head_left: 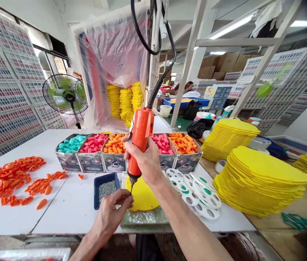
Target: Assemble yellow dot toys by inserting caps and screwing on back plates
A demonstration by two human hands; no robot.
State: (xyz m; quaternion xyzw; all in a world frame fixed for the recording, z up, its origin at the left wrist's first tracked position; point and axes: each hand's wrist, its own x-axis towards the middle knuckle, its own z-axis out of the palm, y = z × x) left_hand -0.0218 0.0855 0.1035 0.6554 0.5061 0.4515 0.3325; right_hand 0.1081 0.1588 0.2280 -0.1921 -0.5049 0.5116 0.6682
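Note:
An orange electric screwdriver [140, 136] hangs from a black cable, and my right hand [148, 159] is wrapped around its body. Its thin bit [131, 189] points down at the left part of a yellow plate [149, 197]. Close by the bit's tip, my left hand [114, 208] is closed in a pinch; whatever its fingertips hold is too small to tell. The plate lies on a plastic-wrapped block [145, 220]. Left of it, a dark blue tray [96, 194] contains small metal screws [107, 188].
Boxes of teal [72, 143], pink [93, 143] and orange tubes [115, 144] line the table's back. Orange pieces [4, 177] lie left. White discs with holes [197, 192] and stacked yellow plates [262, 181] stand right. A fan [66, 95] is behind.

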